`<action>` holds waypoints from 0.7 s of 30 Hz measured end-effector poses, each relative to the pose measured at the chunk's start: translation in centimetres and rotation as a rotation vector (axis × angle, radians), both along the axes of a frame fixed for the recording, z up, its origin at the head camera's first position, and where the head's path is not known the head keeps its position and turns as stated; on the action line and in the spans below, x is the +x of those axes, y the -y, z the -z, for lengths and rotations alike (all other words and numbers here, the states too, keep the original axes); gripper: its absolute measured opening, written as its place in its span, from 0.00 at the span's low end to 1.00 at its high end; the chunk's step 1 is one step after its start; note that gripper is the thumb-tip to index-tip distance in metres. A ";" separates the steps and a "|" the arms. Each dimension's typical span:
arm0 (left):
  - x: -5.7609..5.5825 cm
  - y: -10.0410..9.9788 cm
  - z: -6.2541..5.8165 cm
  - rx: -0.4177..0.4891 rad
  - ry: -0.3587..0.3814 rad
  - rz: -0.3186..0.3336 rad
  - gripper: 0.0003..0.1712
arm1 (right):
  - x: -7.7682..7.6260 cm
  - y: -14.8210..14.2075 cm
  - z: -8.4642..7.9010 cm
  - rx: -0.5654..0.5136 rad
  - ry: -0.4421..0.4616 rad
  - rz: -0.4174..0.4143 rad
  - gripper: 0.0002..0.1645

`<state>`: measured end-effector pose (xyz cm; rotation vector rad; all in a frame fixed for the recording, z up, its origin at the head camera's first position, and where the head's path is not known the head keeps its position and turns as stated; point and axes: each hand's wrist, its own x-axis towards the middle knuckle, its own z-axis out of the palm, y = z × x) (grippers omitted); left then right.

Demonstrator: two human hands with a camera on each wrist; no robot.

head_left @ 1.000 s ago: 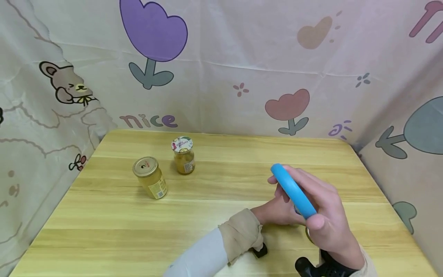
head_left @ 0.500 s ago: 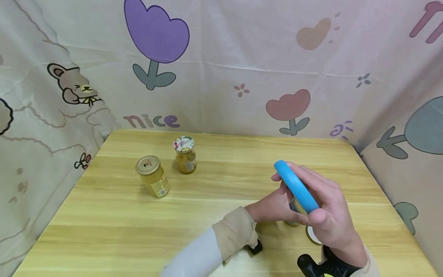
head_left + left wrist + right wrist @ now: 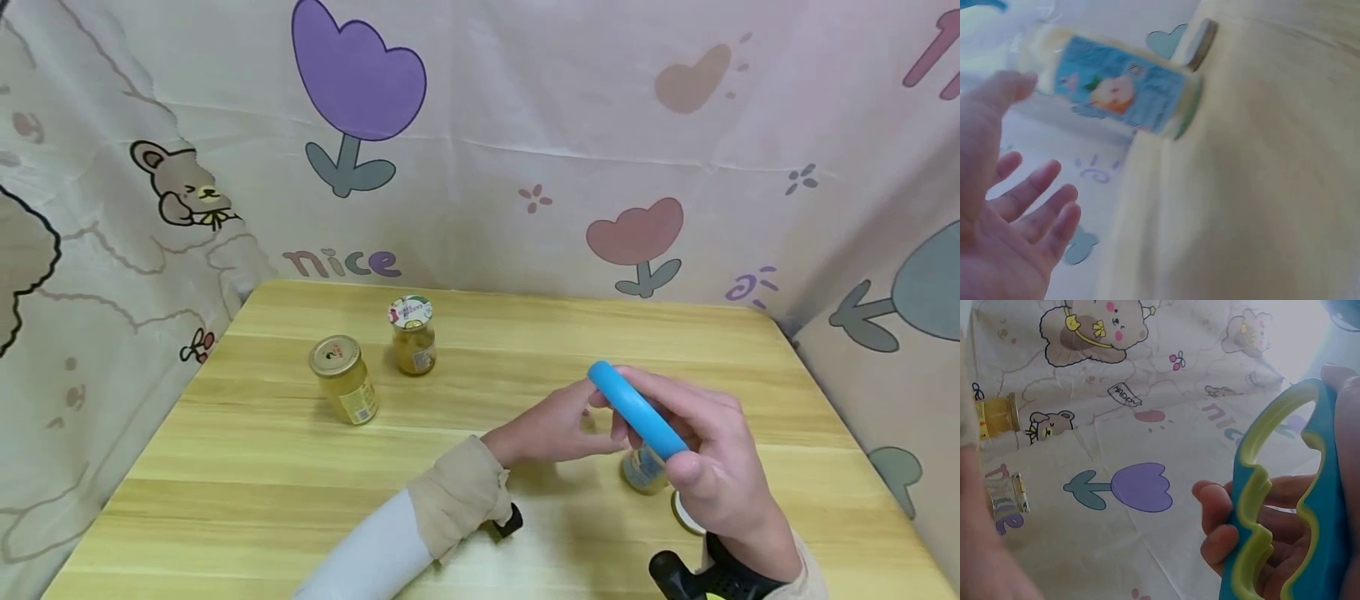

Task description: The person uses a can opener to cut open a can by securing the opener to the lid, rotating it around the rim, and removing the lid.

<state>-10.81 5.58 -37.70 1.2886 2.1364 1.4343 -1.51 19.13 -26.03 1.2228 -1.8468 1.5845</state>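
Observation:
My right hand [image 3: 720, 475] grips a blue jar opener [image 3: 639, 410] with its fingers and thumb. Its wavy yellow-green inner edge shows in the right wrist view, where the opener [image 3: 1333, 487] has a wide gap down its middle. Below it on the table stands a glass jar [image 3: 643, 472] with a blue label, partly hidden by the right hand and opener. In the left wrist view this jar [image 3: 1119, 87] carries a fruit picture. My left hand [image 3: 551, 427] is left of the jar, fingers loosely spread and holding nothing. A lid [image 3: 687, 513] lies close by, white side up.
Two capped jars stand on the left of the wooden table [image 3: 285, 492]: a larger one with a gold lid [image 3: 335, 356] and a smaller one with a patterned lid [image 3: 410, 312]. A printed cloth [image 3: 480, 225] hangs behind the table.
My left hand has let go of the blue-labelled jar and moved left, uncovering more of it. The right hand still holds the jar opener. The head view has shifted slightly.

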 end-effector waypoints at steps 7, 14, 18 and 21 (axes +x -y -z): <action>-0.2 3.4 -2.5 -0.006 0.008 -0.182 0.23 | 0.4 0.0 0.1 0.055 0.084 0.117 0.36; 0.2 7.1 -5.1 0.022 -0.154 -0.311 0.19 | 0.8 0.0 -0.1 0.154 0.081 0.275 0.37; 0.6 9.6 -6.1 0.020 -0.251 -0.392 0.17 | 0.8 0.1 -0.3 0.200 0.067 0.345 0.37; 0.6 11.2 -6.9 0.036 -0.337 -0.441 0.17 | 0.8 0.0 -0.3 0.227 0.048 0.371 0.38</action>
